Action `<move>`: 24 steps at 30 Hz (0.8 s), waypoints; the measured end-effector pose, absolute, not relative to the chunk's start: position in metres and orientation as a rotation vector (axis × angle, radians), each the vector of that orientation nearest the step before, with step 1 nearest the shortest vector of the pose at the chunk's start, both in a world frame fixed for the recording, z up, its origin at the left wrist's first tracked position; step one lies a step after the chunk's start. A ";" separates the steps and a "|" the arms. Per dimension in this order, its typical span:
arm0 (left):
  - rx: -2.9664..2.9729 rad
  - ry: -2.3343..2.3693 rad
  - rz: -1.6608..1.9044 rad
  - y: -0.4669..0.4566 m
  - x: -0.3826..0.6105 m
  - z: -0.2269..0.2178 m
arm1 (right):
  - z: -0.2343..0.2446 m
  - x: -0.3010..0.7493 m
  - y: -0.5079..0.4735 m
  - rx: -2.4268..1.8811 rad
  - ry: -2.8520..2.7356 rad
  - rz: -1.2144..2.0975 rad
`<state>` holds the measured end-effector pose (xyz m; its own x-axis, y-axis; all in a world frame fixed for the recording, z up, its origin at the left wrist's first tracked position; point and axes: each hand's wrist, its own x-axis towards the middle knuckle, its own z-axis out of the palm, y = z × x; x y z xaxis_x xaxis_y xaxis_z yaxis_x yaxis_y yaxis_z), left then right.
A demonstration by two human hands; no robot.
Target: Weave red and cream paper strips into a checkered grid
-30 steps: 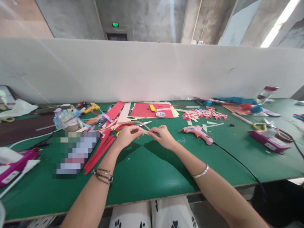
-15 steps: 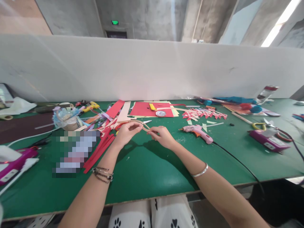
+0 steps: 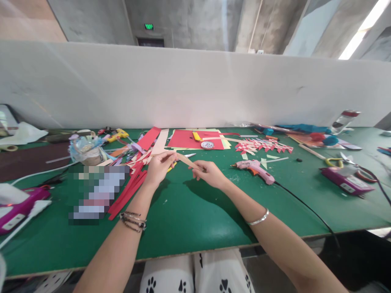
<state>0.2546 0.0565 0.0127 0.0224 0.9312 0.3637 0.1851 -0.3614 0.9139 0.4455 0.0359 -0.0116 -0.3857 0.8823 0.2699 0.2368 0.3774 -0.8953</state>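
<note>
A pale pink paper strip (image 3: 184,161) stretches between my two hands, above the green tabletop (image 3: 195,215). My left hand (image 3: 159,167) pinches its left end between thumb and fingers. At its other end, my right hand (image 3: 208,174) holds the strip with curled fingers. Loose red paper strips (image 3: 130,195) lie beside my left wrist. Behind the hands, red paper sheets (image 3: 183,139) are stacked with yellowish ones, and a small round dial (image 3: 207,145) and a yellow-handled tool (image 3: 196,136) rest on them. Red and pale woven paper pieces (image 3: 265,145) lie to the right.
A pink glue gun (image 3: 255,170) lies right of my hands, its black cord running to the front edge. Farther right are a purple power strip (image 3: 346,181), scissors (image 3: 348,160) and a glass jar (image 3: 345,121). A plastic-wrapped cup (image 3: 87,150) stands left. A white partition (image 3: 195,89) closes the back.
My hands have moved slightly apart. The paper strip, bent in a loop before, is now drawn out nearly straight between them.
</note>
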 end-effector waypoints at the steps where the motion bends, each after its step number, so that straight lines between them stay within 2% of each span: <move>1: 1.605 1.157 1.417 0.057 0.254 0.014 | -0.011 0.445 0.036 -0.961 -1.833 1.043; 10: 1.594 1.223 1.440 0.056 0.253 0.021 | -0.012 0.445 0.036 -0.949 -1.816 1.126; 13: 1.623 1.185 1.434 0.058 0.254 0.014 | -0.009 0.444 0.034 -1.019 -1.898 0.951; 17: 1.783 1.165 1.225 0.054 0.260 0.012 | -0.004 0.442 0.030 -1.073 -1.940 0.696; 24: 1.822 1.097 1.106 0.048 0.269 0.014 | -0.007 0.442 0.030 -0.990 -1.908 0.884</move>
